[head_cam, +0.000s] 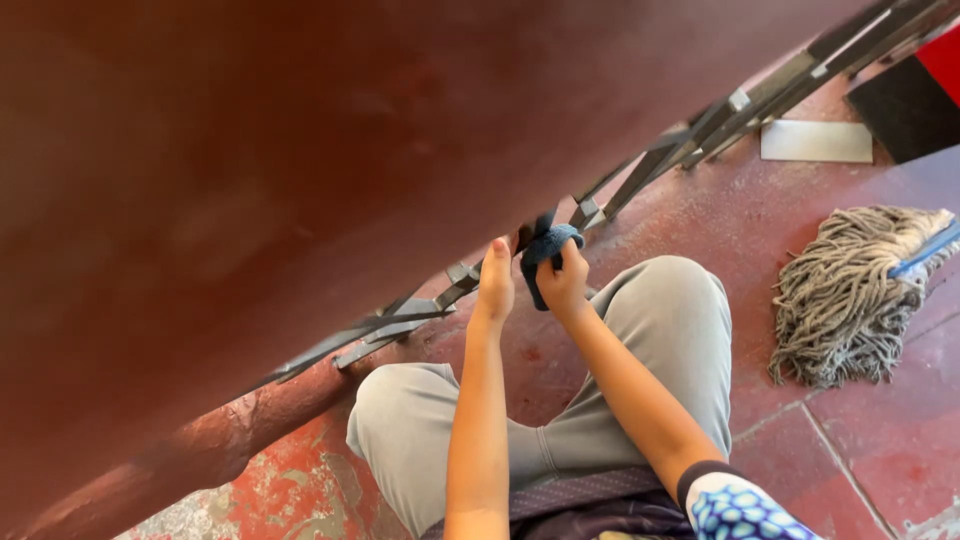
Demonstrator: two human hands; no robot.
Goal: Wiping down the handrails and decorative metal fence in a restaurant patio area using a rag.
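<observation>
Cloth [545, 255] bunched in right hand [563, 285], fingers clenched on it against the grey railing bars [640, 175], left hand [495, 285] open-flat bracing just beside, mop [850, 295] well right on floor [860, 440].

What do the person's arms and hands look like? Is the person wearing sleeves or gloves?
No gloves: the left hand and the right hand are both bare, and both forearms are uncovered. Only the right arm shows a short sleeve, white with a blue patchy pattern and a dark edge band. No rings, watch or bracelets show. The left arm's upper part lies outside the picture.
</observation>
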